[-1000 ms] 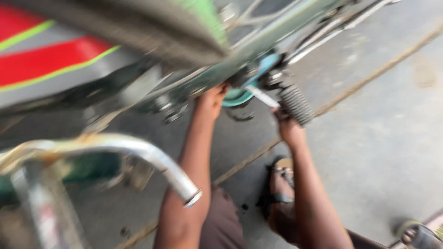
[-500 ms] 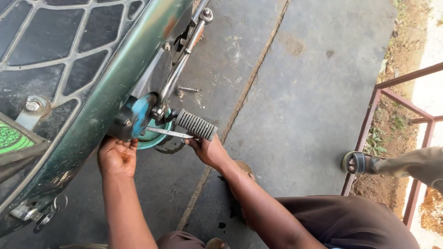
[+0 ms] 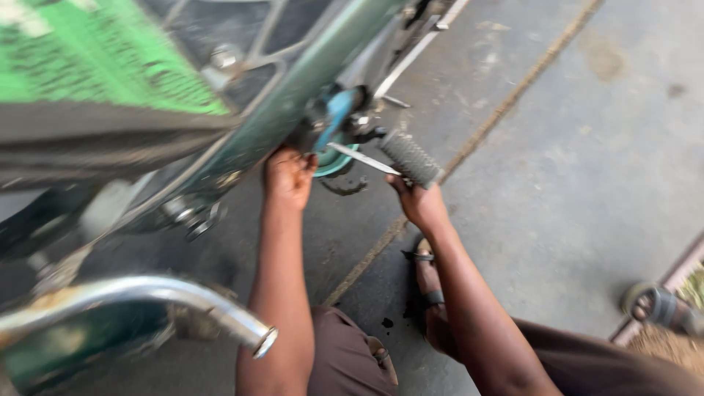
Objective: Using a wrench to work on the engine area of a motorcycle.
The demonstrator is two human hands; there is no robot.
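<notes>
Both forearms reach forward and up from the crouching person's knees toward the underside of a green motorcycle frame (image 3: 293,103).

The left hand (image 3: 288,176) is curled into a loose fist, knuckles up, pressed against the lower edge of the frame. Whether it grips a part there or only pushes on it cannot be told through the blur. Just right of and above this hand sits a teal round fitting (image 3: 334,139).

The right hand (image 3: 416,199) is raised with the wrist bent back, fingers closed around the near end of the ribbed rubber footrest (image 3: 411,158). The footrest's long axis runs on a slant, from the fingers up and to the left toward the fitting, its free end pointing down-right over the hand. A thin bright metal blade or rod (image 3: 363,158) lies between the two hands, its tip pointing left at the fitting and its other end at the right hand's fingers.

Below the right wrist a sandalled foot (image 3: 429,282) rests on the concrete floor (image 3: 557,161). A chrome tube (image 3: 176,301) curves below and left of the left elbow.
</notes>
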